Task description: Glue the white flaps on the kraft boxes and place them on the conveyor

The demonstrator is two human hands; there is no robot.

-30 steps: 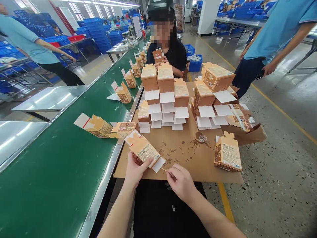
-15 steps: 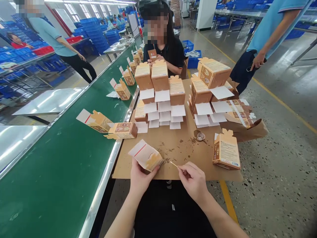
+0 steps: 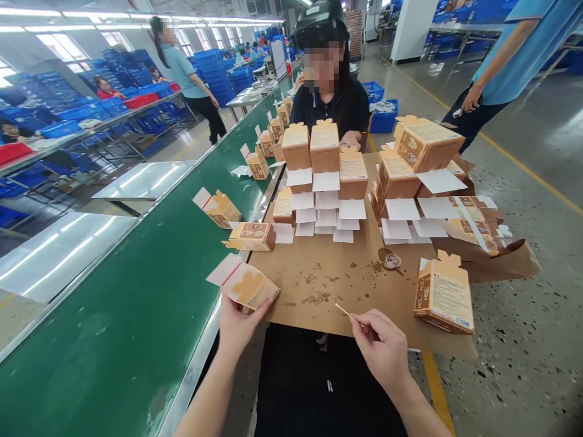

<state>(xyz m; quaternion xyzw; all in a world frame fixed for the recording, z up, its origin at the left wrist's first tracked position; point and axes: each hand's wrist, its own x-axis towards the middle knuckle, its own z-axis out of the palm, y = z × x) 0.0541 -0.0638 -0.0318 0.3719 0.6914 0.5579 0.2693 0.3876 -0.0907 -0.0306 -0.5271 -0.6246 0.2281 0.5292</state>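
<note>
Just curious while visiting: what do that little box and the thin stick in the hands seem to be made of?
The box looks like printed matte paperboard: thin folding white flap, brown print. The stick seems to be pale bare wood, though it is too thin to be sure.

One carton [image 3: 243,285] is gripped in the left hand [image 3: 237,321], and one thin stick [image 3: 342,311] is pinched in the right hand [image 3: 380,346]. Two loose cartons [image 3: 252,236] lie nearest along the green conveyor belt [image 3: 113,315], with a further row behind them too small to count. One carton [image 3: 444,294] stands alone at the right of the cardboard-covered desk [image 3: 328,285], beside one small round glue pot [image 3: 392,261]. Two stacked groups of cartons [image 3: 324,145] rise behind; their number cannot be told.
</note>
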